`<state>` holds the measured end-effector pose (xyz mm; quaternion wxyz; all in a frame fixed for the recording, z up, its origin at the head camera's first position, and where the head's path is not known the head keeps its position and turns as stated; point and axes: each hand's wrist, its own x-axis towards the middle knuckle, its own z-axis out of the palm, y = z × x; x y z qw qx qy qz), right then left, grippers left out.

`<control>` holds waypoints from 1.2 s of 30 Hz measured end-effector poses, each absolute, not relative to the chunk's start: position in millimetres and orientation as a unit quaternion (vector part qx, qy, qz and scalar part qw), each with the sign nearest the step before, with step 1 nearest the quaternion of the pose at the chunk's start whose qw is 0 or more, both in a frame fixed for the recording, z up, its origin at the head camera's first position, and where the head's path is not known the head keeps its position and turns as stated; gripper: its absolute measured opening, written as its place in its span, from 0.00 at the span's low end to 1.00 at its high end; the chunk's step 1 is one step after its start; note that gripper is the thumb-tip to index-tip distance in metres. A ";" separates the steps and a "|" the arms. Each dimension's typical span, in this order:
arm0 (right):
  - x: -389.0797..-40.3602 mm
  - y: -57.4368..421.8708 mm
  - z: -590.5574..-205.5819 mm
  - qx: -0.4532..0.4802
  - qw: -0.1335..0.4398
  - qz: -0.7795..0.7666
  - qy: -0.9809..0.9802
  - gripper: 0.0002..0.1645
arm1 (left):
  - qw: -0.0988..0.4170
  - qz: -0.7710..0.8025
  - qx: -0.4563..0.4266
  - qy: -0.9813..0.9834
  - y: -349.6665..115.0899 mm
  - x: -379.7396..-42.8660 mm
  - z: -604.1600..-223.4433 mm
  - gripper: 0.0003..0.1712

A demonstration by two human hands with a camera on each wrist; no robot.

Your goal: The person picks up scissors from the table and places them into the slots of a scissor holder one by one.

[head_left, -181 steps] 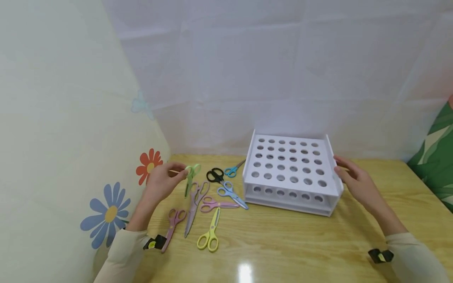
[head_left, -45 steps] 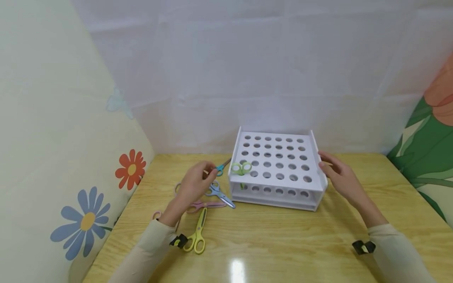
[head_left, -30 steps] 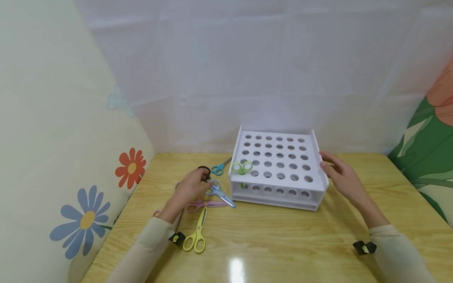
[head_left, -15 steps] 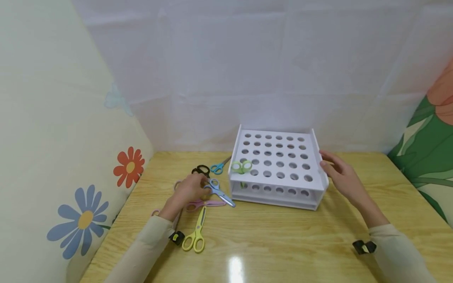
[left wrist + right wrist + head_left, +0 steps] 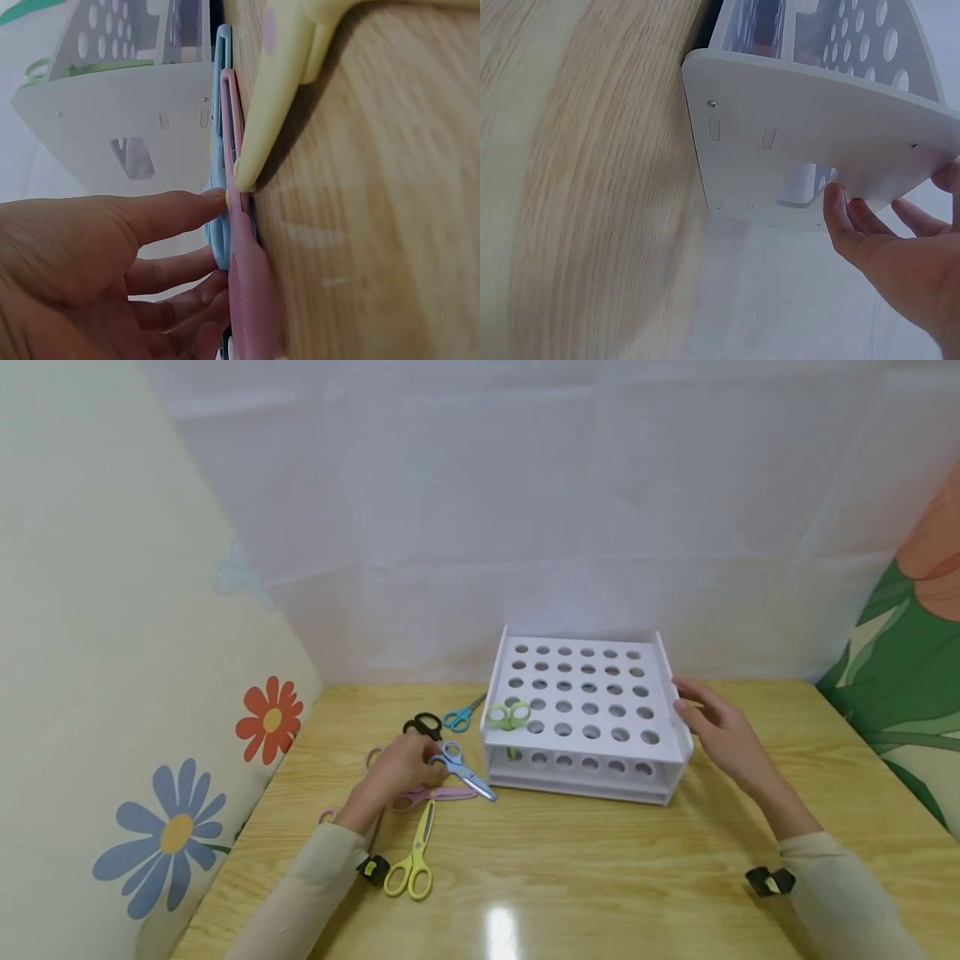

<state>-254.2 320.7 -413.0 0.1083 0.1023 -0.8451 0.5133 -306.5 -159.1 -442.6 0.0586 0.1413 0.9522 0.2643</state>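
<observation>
My left hand (image 5: 429,765) lies on the wooden table (image 5: 600,877) left of a white rack (image 5: 581,783) with rows of round holes. It pinches the handle of the blue scissors (image 5: 463,766), which lie flat. In the left wrist view its fingers (image 5: 169,216) touch the blue scissors (image 5: 216,225), with pink scissors (image 5: 244,300) and yellow scissors (image 5: 281,90) alongside. Green scissors (image 5: 508,716) stand in a hole at the rack's left edge. My right hand (image 5: 696,717) rests with straight fingers (image 5: 841,219) against the side of the rack (image 5: 817,135).
Black scissors (image 5: 422,725) and teal scissors (image 5: 457,718) lie behind my left hand. Pink scissors (image 5: 442,794) and yellow scissors (image 5: 412,860) lie nearer me. A flowered panel (image 5: 187,735) stands on the left and a white sheet at the back.
My left hand came down from beside the teal scissors onto the blue scissors' handle. Six seconds ago it held the green scissors, which now stand in the rack. The right hand stayed.
</observation>
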 end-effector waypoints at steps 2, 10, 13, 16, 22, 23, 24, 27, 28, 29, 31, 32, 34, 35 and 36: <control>-254.1 320.7 -412.8 0.100 0.107 0.512 -0.847 0.33 | 0.059 0.272 0.140 0.950 -159.7 -306.1 -442.3 0.14; -253.0 320.2 -411.7 0.095 0.102 0.509 -0.849 0.34 | 0.077 0.294 0.144 0.942 -163.6 -308.2 -443.6 0.16; -252.9 319.8 -411.6 0.093 0.101 0.508 -0.850 0.34 | 0.086 0.297 0.153 0.939 -165.3 -310.7 -445.3 0.15; -253.4 319.5 -411.9 0.095 0.103 0.507 -0.851 0.34 | 0.094 0.303 0.156 0.935 -166.1 -312.3 -445.9 0.15; -254.2 320.0 -412.6 0.101 0.108 0.507 -0.849 0.33 | 0.103 0.333 0.151 0.925 -167.3 -312.3 -442.0 0.17; -254.1 320.0 -412.5 0.101 0.108 0.507 -0.849 0.33 | 0.104 0.338 0.152 0.923 -167.9 -312.2 -441.1 0.17; -254.0 320.0 -412.5 0.101 0.108 0.507 -0.849 0.33 | 0.105 0.343 0.152 0.921 -168.3 -312.0 -440.6 0.17; -253.6 319.6 -412.0 0.102 0.109 0.508 -0.848 0.33 | 0.109 0.355 0.152 0.916 -169.5 -311.6 -439.7 0.17; -253.5 319.5 -412.0 0.103 0.110 0.509 -0.848 0.33 | 0.111 0.361 0.153 0.913 -169.6 -311.3 -439.0 0.17; -253.4 319.4 -411.9 0.104 0.110 0.509 -0.847 0.33 | 0.115 0.369 0.153 0.909 -169.7 -310.8 -438.1 0.17; -253.2 319.3 -411.8 0.104 0.110 0.509 -0.847 0.33 | 0.121 0.383 0.155 0.903 -169.7 -309.6 -436.8 0.17; -253.1 319.3 -411.7 0.104 0.110 0.509 -0.847 0.33 | 0.123 0.388 0.157 0.900 -169.6 -309.1 -435.8 0.17; -252.9 319.3 -411.6 0.103 0.108 0.509 -0.848 0.33 | 0.123 0.395 0.164 0.895 -169.1 -308.1 -433.6 0.16; -252.7 319.4 -411.5 0.103 0.108 0.509 -0.848 0.33 | 0.122 0.397 0.170 0.894 -168.9 -307.7 -432.5 0.16; -252.6 319.5 -411.4 0.103 0.107 0.509 -0.848 0.33 | 0.122 0.400 0.174 0.892 -168.5 -307.3 -431.6 0.15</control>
